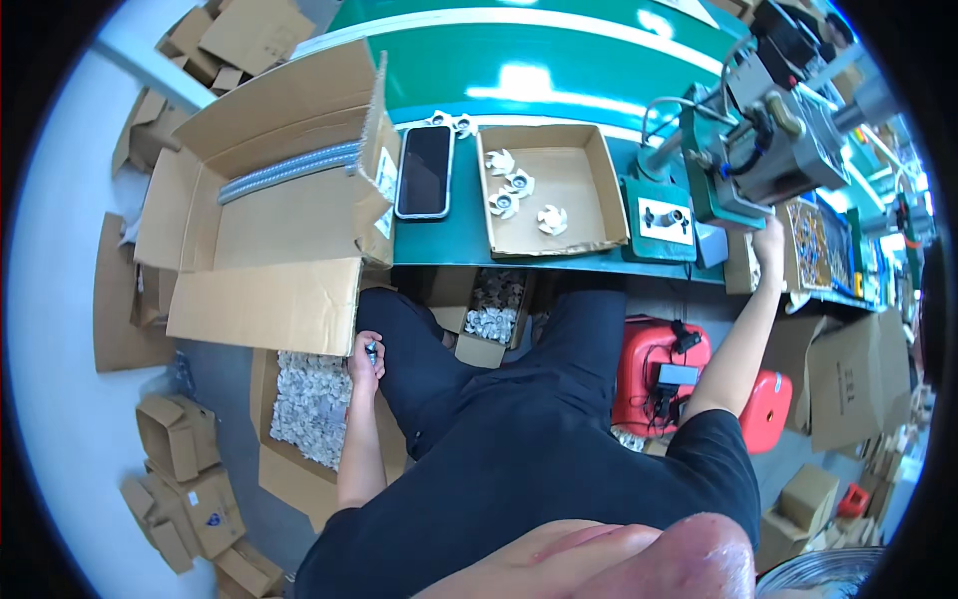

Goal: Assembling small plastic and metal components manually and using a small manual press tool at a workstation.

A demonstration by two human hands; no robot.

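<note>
So the left hand is down beside the left thigh, fingers curled shut around a small dark metal piece. Its long axis looks to run roughly away from the body, visible end toward the bench, but it's tiny and half hidden, so I can't swear to the exact tilt. Right hand is way out to the other side, up against the green press; fingertips are hidden, so can't tell if it's gripping anything. Just below the left hand sits an open carton full of white parts. On the bench, left of the press, there's a shallow cardboard tray with four white finned parts, then a phone, then a big open box with ridged rods inside.
</note>
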